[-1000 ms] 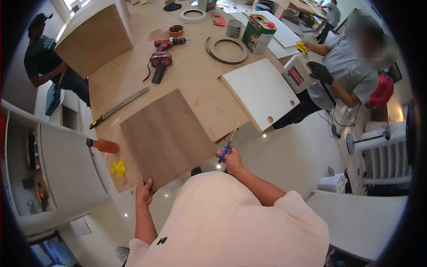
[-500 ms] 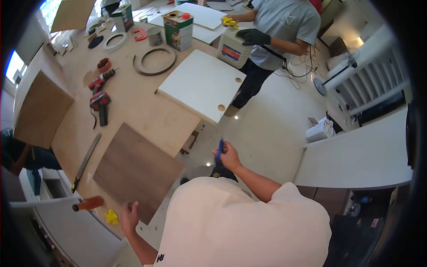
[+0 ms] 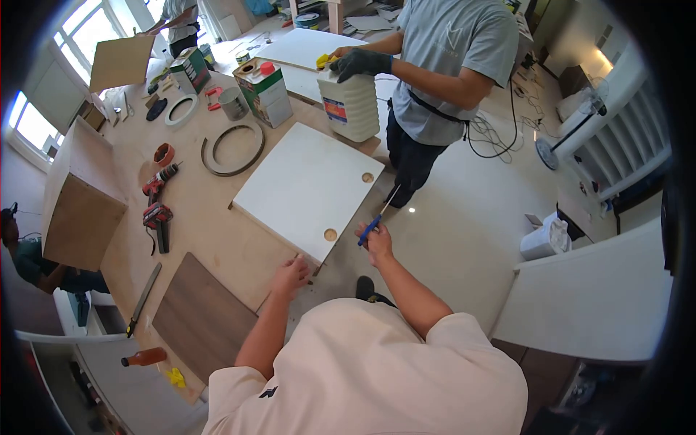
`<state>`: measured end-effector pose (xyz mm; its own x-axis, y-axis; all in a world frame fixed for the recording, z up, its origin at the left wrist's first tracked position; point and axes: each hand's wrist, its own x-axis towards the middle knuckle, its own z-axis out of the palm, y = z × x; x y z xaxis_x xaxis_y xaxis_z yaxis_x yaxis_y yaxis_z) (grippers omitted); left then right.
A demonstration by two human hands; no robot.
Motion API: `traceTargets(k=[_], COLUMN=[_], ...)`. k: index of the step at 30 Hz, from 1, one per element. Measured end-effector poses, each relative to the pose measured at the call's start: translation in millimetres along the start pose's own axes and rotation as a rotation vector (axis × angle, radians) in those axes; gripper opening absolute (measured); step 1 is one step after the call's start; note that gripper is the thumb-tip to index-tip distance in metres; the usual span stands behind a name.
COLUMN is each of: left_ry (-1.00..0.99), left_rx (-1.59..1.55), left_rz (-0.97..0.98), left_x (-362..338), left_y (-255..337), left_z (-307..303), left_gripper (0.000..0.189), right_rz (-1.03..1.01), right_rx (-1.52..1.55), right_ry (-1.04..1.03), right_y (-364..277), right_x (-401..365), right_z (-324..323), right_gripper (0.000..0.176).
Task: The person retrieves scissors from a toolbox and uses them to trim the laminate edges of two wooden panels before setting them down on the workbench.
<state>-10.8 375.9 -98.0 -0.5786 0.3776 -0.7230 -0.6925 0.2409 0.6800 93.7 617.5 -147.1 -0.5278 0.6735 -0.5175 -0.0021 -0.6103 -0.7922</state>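
Note:
My right hand is closed around the handle of a blue-handled tool, whose thin metal end points up toward the co-worker's legs. My left hand is at the table's front edge, just below the near corner of the white panel with two round holes; its fingers are curled, and whether they hold anything is unclear. Left of that hand, a dark wood-grain board lies on the table. A saw-like blade with a black and yellow handle rests beyond it.
A co-worker in gloves stands across the panel, holding a white jug. On the table are a red drill, metal cans, a coiled strip and an orange bottle. Cables lie on the floor.
My left hand has moved from beside the dark board to near the white panel's corner. The blue-handled tool now points up and right. The co-worker's jug appears lower, over the table's edge.

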Motion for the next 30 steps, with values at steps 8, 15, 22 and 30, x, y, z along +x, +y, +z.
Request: traceTargets(k=[8, 15, 22, 30], left_ry=[0.246, 0.463, 0.542, 0.417], left_rx=[0.289, 0.773, 1.090, 1.172], left_rz=[0.139, 0.616, 0.728, 0.501], left_x=[30, 49, 171, 215], left_y=[-8, 128, 212, 234], left_z=[0, -45, -62, -50], left_gripper=[0.035, 0.035, 0.047, 0.050], right_rz=[0.122, 0.102, 0.089, 0.109], right_rx=[0.026, -0.018, -0.165, -0.184], right_ry=[-0.040, -0.035, 0.080, 0.242], right_y=[-32, -14, -23, -27], right_x=[40, 42, 38, 29], right_z=[11, 17, 21, 39], right_gripper=[0.052, 0.051, 0.051, 0.040])
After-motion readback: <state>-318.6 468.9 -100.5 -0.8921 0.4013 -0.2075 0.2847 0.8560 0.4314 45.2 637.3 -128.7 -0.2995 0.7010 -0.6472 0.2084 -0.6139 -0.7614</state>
